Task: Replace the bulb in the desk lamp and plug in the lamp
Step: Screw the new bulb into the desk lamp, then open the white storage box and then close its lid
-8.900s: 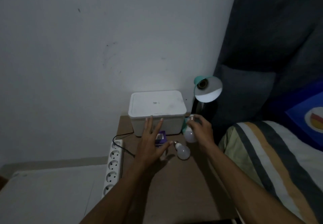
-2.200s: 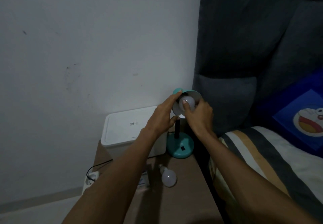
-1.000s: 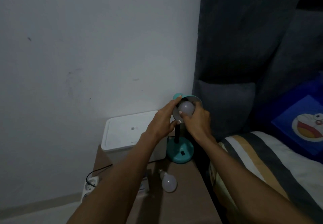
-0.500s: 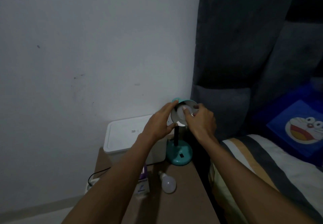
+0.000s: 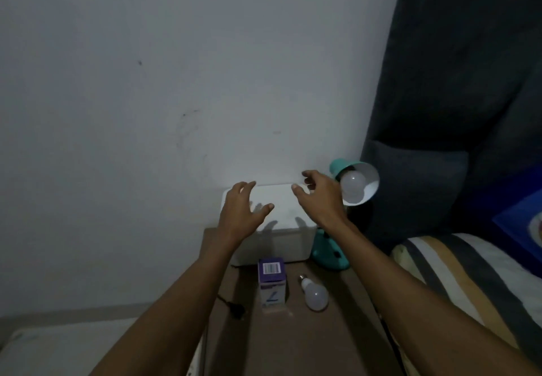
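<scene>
Both hands are off the lamp now; 0.5 s ago the left hand (image 5: 241, 211) cupped the lamp shade (image 5: 364, 182) and the right hand (image 5: 318, 198) was on the fitted bulb (image 5: 352, 187); now both hang over the white box (image 5: 274, 239), fingers spread and loosely bent, holding nothing; fitted bulb sits in the shade, round end pointing toward the camera and down, axis along the tilted shade; shade is just right of the right hand, apart from it; teal lamp base (image 5: 328, 254) stands on the side table (image 5: 296, 343) right of the box; spare bulb (image 5: 314, 294) lies on the table, screw cap pointing toward the box, beside the purple carton (image 5: 272, 280); black plug (image 5: 236, 311) lies loose at the table's left edge, below the left forearm.
</scene>
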